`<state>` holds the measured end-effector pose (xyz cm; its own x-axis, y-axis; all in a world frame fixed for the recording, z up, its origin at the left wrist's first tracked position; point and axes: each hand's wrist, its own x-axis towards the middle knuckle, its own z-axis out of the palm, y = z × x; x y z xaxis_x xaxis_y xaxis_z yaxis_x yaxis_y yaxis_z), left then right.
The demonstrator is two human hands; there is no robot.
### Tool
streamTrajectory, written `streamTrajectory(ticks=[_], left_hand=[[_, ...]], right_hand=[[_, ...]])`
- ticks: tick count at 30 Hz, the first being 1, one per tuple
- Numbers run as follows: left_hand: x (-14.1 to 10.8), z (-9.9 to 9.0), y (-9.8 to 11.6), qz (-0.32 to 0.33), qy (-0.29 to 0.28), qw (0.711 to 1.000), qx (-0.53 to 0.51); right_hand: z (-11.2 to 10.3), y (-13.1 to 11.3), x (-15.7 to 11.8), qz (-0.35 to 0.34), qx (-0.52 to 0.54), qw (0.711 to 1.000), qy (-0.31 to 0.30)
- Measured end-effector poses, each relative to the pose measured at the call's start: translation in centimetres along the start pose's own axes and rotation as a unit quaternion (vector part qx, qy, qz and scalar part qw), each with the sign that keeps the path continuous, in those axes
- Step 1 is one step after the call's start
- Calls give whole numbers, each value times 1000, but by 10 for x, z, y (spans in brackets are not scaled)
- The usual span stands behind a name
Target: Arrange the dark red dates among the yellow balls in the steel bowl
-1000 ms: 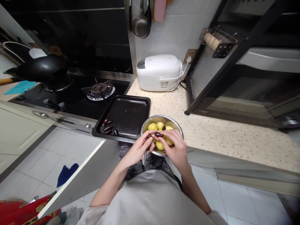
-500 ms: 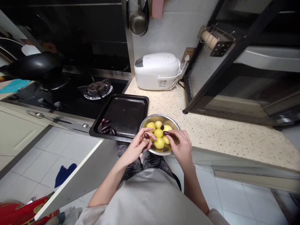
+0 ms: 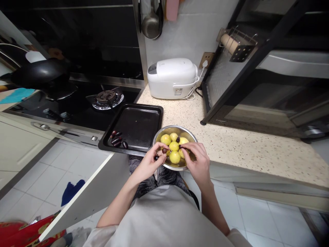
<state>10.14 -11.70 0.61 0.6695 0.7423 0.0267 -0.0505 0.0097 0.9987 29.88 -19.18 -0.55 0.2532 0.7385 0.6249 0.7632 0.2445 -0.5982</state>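
Note:
A steel bowl (image 3: pixel 191 133) holds several round yellow fruits (image 3: pixel 175 157). A single dark grape (image 3: pixel 178 139) rests among them near the back. My left hand (image 3: pixel 151 160) is over the bowl's left rim, closed around dark grapes; one reddish-brown grape (image 3: pixel 164 150) shows at the fingertips and a darker one (image 3: pixel 156 157) lower in the hand. On the right side of the bowl, my right hand (image 3: pixel 198 157) pinches a dark elongated grape (image 3: pixel 180 146), partly hidden by its fingers. Several more long dark grapes (image 3: pixel 117 140) lie at the lower left of a black baking tray (image 3: pixel 136 120).
Behind the bowl stands a white rice cooker (image 3: pixel 172 79) on the speckled counter (image 3: pixel 231 144). A black oven (image 3: pixel 269 99) is to the right. At the left are a gas hob (image 3: pixel 108 97) and a wok (image 3: pixel 41 72). An open cabinet door (image 3: pixel 84 188) juts out below the tray.
The grape at my left fingertips has shifted right, and a second grape now shows lower in that hand. My right fingers cover more of their grape, which has moved slightly left.

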Motion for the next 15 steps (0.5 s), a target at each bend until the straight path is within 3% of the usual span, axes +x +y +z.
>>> streamTrajectory(ticks=[6,15], left_hand=[[-2,2,2,53,10,990,128],[-4,9,2,28,11,992,125]], right_hand=[[5,-22,-2,-58,78,994,-43],[9,-25,-4,-44,104,991,-69]])
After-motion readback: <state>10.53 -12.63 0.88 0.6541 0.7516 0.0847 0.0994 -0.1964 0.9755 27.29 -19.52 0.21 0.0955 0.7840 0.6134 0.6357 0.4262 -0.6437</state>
